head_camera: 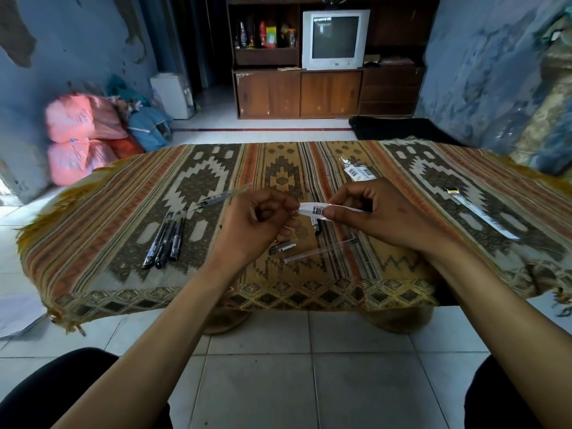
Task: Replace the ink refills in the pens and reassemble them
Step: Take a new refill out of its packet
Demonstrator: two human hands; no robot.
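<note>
Pinching a refill packet (315, 209) at frame centre, my left hand (257, 224) and right hand (380, 212) both grip it; three pens (165, 239) lie left, loose barrel parts (320, 250) below, unassembled — early going, I judge.

Woven cloth (130, 212) (matt, fringed) under glossy plastic pens (164, 239) and clear wrapper (318, 209).

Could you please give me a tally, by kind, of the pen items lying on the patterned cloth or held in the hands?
Assembled black pens: 3
Clear pen barrels: 2
Refill packets, barcoded: 3 (one held by both hands, two on the cloth)
Small dark pen parts: 2
Total: 10
</note>
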